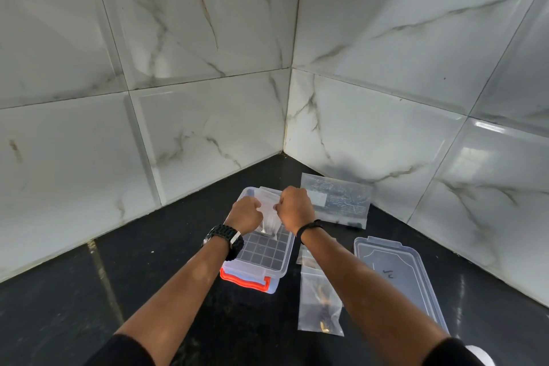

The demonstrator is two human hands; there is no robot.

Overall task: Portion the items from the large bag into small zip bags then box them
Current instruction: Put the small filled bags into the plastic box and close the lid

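Note:
A small clear zip bag (pixel 269 217) hangs over the open clear plastic box (pixel 280 261), which has a gridded floor and an orange latch. My left hand (pixel 246 214) pinches the bag's top left edge. My right hand (pixel 295 207) pinches its top right edge. Something small and metallic sits at the bag's bottom. The large clear bag (pixel 341 200) with a white label lies flat behind and to the right, near the wall. A filled small zip bag (pixel 319 303) with brass-coloured pieces lies on the counter under my right forearm.
The box's clear lid (pixel 398 273) lies right of the small bag on the black counter (pixel 178 261). Another small bag (pixel 306 257) peeks out beside my right forearm. White marbled tile walls meet in a corner just behind the box.

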